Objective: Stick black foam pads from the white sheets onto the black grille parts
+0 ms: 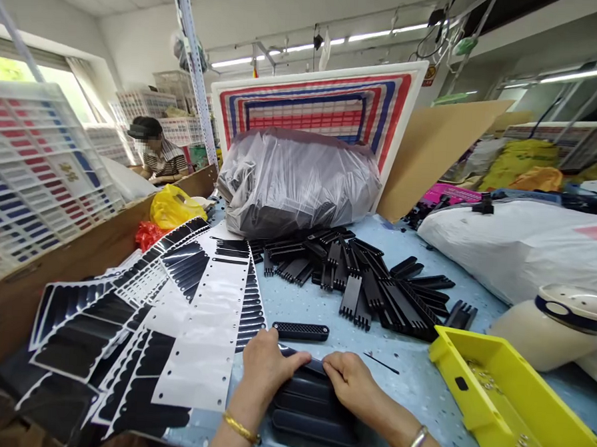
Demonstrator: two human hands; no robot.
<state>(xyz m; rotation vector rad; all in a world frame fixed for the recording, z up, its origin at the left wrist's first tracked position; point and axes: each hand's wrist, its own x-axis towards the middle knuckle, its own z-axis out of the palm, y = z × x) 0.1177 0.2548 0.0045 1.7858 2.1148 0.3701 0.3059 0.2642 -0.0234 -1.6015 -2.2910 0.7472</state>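
Side by side at the table's near edge, my two hands work on a glossy black strip (316,366) lying at the far end of a row of dark rounded strips (313,421). My left hand (267,367) grips the strip's left end, thumb stretched along its top. Fingertips of my right hand (353,381) are pinched together on its right part. Just beyond my left hand lies a black piece with a textured top (300,331). Left of it, a white backing sheet (205,332) with a few black stickers rests on sheets of black stickers (85,332).
Black slotted plastic parts (375,281) are heaped behind my hands, before a plastic-wrapped bundle (301,177). A yellow bin (509,401) with small metal pieces stands right, near a white container (548,326). Another person (157,153) sits at the far left.
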